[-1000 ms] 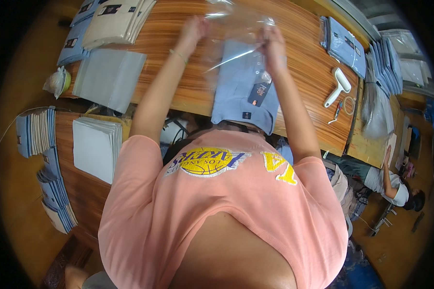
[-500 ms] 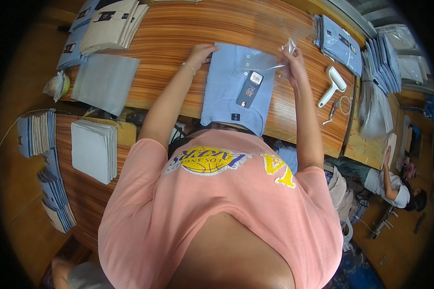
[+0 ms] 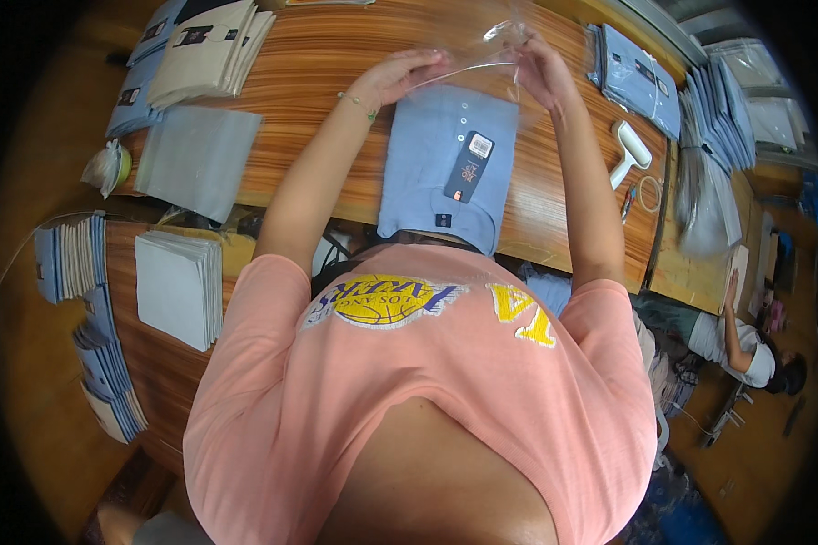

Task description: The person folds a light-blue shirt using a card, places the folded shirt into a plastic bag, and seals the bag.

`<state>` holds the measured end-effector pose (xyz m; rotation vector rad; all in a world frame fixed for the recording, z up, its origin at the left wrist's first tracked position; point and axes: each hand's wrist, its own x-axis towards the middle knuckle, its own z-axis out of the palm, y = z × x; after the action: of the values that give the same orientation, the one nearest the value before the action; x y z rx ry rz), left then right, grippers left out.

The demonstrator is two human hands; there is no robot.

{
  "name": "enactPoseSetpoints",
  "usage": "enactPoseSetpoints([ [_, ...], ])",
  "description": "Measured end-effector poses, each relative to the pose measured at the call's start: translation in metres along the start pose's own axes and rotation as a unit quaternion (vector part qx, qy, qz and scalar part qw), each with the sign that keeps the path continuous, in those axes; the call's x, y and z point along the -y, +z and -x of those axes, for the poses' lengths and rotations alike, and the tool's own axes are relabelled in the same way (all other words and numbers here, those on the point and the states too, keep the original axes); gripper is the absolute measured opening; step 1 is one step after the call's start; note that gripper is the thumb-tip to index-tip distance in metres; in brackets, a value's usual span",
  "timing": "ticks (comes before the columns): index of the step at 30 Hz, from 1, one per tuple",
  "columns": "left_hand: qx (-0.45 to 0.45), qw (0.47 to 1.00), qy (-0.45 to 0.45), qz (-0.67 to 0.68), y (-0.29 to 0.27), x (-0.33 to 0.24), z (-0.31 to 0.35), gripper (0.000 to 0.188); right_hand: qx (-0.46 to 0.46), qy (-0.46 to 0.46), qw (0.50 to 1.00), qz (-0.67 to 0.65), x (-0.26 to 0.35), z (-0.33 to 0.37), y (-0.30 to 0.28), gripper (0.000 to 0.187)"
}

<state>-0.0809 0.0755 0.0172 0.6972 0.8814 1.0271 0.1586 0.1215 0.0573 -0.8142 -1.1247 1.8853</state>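
Observation:
A folded light-blue shirt (image 3: 418,173) lies on the wooden table in front of me, with buttons and a dark hang tag (image 3: 468,168) on it. Just past its far edge, I hold up a clear plastic bag (image 3: 468,74) whose rim runs between my hands. My left hand (image 3: 400,77) is closed at the bag's left side, its fingertips partly seen through the film. My right hand (image 3: 543,73) grips the bag's right side with bent fingers, and the film there is creased and shiny.
A stack of clear bags (image 3: 200,159) and folded beige shirts (image 3: 204,54) lie left. To the right are a bagged blue shirt (image 3: 636,77), a white lint roller (image 3: 629,154) and a tape ring (image 3: 650,193). White sheets (image 3: 177,286) sit lower left; another person (image 3: 745,354) is far right.
My left hand has left the shirt's far left corner and moved up and right to the bag. My right hand has moved farther away, lifting the bag off the shirt.

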Motion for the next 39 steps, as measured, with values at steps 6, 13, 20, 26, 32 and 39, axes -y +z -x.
enactPoseSetpoints([
  [6,-0.149,0.979,0.011,-0.140,-0.024,0.013,-0.018,0.030,-0.069,0.107,0.962,0.242,-0.034,0.011,-0.039,0.022],
  [13,-0.078,0.994,-0.010,-0.081,-0.023,0.014,-0.004,0.027,-0.147,0.131,0.963,0.183,-0.044,0.026,-0.028,0.021],
  [20,-0.062,0.996,0.019,0.064,-0.021,0.002,-0.011,0.030,-0.109,0.102,0.984,0.094,-0.016,0.028,-0.022,0.026],
  [26,-0.072,0.954,0.000,-0.292,-0.034,-0.008,-0.006,0.024,-0.155,0.131,0.952,0.231,-0.033,0.027,-0.044,0.016],
  [32,-0.109,0.891,0.130,-0.421,-0.068,0.043,-0.035,0.022,-0.133,0.207,0.952,0.181,-0.078,-0.001,-0.071,0.017],
  [39,0.005,0.922,-0.083,-0.378,-0.068,0.014,-0.022,0.033,-0.063,0.294,0.930,0.211,-0.064,-0.001,-0.096,0.023],
])
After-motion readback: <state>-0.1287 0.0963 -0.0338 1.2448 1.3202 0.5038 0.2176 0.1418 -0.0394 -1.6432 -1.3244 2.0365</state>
